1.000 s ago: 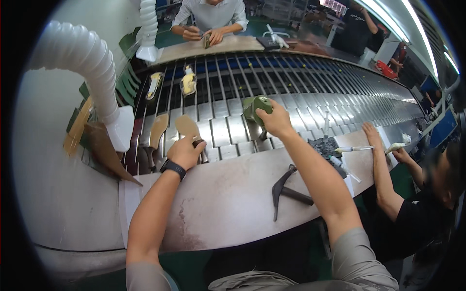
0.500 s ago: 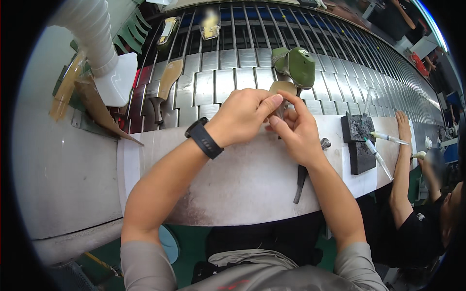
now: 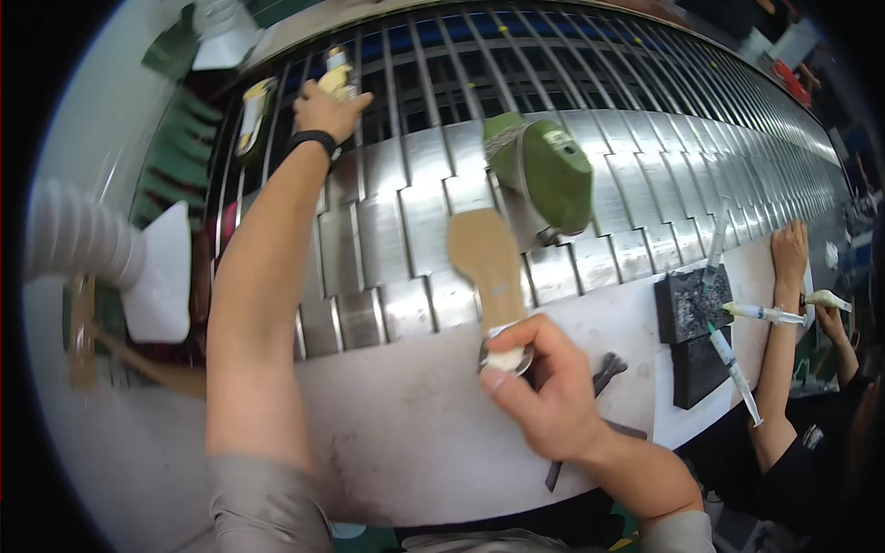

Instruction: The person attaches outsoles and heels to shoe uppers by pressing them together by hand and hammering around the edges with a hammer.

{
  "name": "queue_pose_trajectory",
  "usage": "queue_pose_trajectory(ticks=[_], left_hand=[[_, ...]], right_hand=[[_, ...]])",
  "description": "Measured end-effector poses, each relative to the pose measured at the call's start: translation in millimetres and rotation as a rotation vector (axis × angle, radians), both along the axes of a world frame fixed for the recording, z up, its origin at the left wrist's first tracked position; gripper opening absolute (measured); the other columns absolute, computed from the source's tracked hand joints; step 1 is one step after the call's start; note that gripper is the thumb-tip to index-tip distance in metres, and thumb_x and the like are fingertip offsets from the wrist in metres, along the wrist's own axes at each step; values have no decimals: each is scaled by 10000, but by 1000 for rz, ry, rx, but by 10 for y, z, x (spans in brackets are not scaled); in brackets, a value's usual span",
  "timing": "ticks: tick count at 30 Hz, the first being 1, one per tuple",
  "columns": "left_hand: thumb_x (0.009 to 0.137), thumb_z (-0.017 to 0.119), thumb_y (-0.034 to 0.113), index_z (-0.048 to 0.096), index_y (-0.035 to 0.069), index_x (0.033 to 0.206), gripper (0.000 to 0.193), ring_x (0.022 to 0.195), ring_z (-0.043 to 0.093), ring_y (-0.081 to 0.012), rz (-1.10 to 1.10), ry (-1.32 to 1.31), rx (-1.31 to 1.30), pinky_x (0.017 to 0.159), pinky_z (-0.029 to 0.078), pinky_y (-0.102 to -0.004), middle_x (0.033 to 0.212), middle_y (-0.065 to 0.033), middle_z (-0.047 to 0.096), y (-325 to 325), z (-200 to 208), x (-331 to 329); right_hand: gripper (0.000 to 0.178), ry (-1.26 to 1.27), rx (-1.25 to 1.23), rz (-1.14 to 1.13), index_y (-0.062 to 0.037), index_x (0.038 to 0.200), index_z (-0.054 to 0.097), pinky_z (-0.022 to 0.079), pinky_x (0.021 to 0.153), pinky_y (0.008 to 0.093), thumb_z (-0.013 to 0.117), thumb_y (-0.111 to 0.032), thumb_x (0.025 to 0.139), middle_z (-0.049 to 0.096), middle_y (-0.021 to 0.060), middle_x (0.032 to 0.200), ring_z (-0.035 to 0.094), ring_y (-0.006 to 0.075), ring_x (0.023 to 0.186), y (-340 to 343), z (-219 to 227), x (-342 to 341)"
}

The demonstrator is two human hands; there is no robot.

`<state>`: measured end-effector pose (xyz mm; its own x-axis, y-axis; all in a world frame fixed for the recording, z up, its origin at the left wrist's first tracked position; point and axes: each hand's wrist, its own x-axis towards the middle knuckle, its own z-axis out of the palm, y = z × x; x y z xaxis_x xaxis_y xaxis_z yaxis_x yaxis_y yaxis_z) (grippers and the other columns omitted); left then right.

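Observation:
My left hand (image 3: pixel 327 111) reaches far forward over the conveyor, thumb and fingers spread around a small yellow and white container (image 3: pixel 337 76). Whether the fingers touch it, I cannot tell. Close to the bench's far edge, my right hand (image 3: pixel 553 392) grips a tan shoe insole (image 3: pixel 484 244) by its narrow heel end. A whitish patch with a dark round rim shows at that end, between thumb and forefinger. The insole's broad end points away over the metal plates. Beyond it to the right sits a green shoe last (image 3: pixel 553 175).
A second yellowish container (image 3: pixel 253 115) rests on the rails at left. Black foam blocks (image 3: pixel 696 341) hold syringes (image 3: pixel 736 373); a dark-handled tool (image 3: pixel 607 373) lies nearby. A white hose nozzle (image 3: pixel 161 276) hangs at left. At right, a co-worker's arm (image 3: pixel 779 332) rests on the bench.
My hands have separated. The left has stretched forward and left to the yellow container; the right has come nearer with the insole. The view has shifted too.

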<state>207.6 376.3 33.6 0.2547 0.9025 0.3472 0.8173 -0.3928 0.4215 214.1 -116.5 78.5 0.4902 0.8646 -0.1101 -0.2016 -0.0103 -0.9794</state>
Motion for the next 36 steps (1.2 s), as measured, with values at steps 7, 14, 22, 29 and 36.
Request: queue_pose_trajectory(ticks=[7, 14, 22, 29, 36], left_hand=[[843, 862, 395, 328, 150, 1628, 981, 1362, 551, -493, 162, -28, 45, 1133, 478, -549, 1480, -328, 512, 284, -205, 72], [784, 827, 284, 441, 42, 1566, 904, 1240, 624, -469, -117, -34, 93, 1074, 502, -496, 1349, -303, 610, -444, 198, -755], [754, 816, 33, 480, -16, 1518, 836, 1238, 593, -314, -457, -374, 44, 1111, 450, -400, 1345, -177, 584, -3005, 606, -2622], [664, 967, 160, 542, 49, 1488, 934, 1319, 558, -467, -566, 88, 210, 1096, 496, -509, 1513, -216, 525, -4272, 715, -3646], [857, 859, 39, 698, -32, 1225, 408, 810, 666, -143, -326, -504, -246, 693, 526, -286, 964, -99, 717, -4348, 602, -4030]], right_hand=[[258, -191, 16, 162, -25, 1120, 635, 528, 804, 296, 791, -128, 942, 687, 67, 1007, 651, 127, 882, -17, 194, -38], [324, -275, 45, 141, -23, 1044, 627, 496, 629, 370, 773, -294, 943, 653, 111, 772, 636, 209, 677, 9, 139, -79], [385, -1096, 288, 23, -26, 1176, 661, 510, 767, 434, 756, -202, 846, 711, 113, 851, 689, 296, 773, -131, 86, 10], [323, -1850, -56, 589, -53, 1101, 633, 466, 732, 431, 716, -240, 851, 699, 102, 753, 700, 311, 755, -565, 481, -359], [415, -1368, 171, 535, -53, 1170, 710, 546, 856, 465, 841, -311, 873, 726, 191, 963, 719, 352, 900, -592, 559, -446]])
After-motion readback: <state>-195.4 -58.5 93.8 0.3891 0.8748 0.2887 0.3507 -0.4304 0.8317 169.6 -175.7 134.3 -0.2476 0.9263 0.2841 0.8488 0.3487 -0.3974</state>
